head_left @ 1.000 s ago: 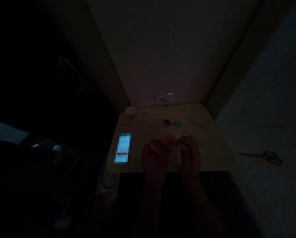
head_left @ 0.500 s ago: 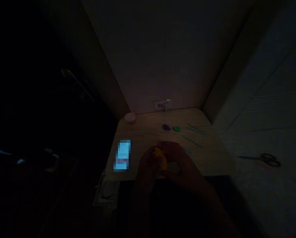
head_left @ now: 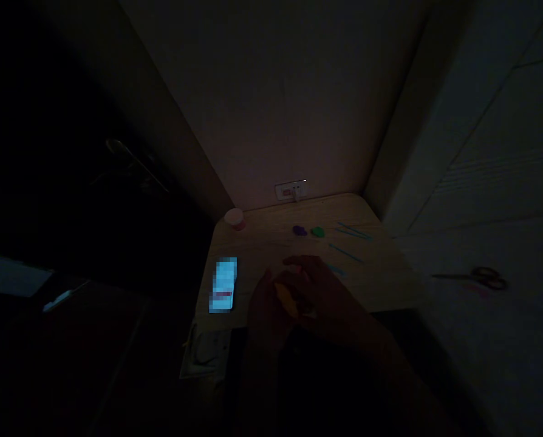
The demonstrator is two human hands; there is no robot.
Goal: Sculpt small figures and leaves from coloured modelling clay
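In dim light, a yellow-orange lump of what looks like modelling clay (head_left: 286,300) is between my hands, over the front edge of a small wooden table (head_left: 262,252). My left hand (head_left: 266,309) is curled around its left side. From the right, my right hand (head_left: 322,291) closes on it, with the fingers bent over the top. The fingers hide part of the lump. Beyond my hands lie a purple lump (head_left: 299,230) and a green lump (head_left: 317,232). Thin blue sticks (head_left: 347,253) lie to their right, one end of another blue piece (head_left: 336,269) showing beside my right hand.
A lit phone (head_left: 223,285) lies at the table's left side, and a small tub (head_left: 235,218) stands at the back left corner. Scissors (head_left: 476,277) lie on a pale surface to the right. A wall socket (head_left: 291,190) with a plug is behind the table.
My right hand has turned and closed further over the yellow lump, which now shows less between my hands. The whole view has shifted slightly.
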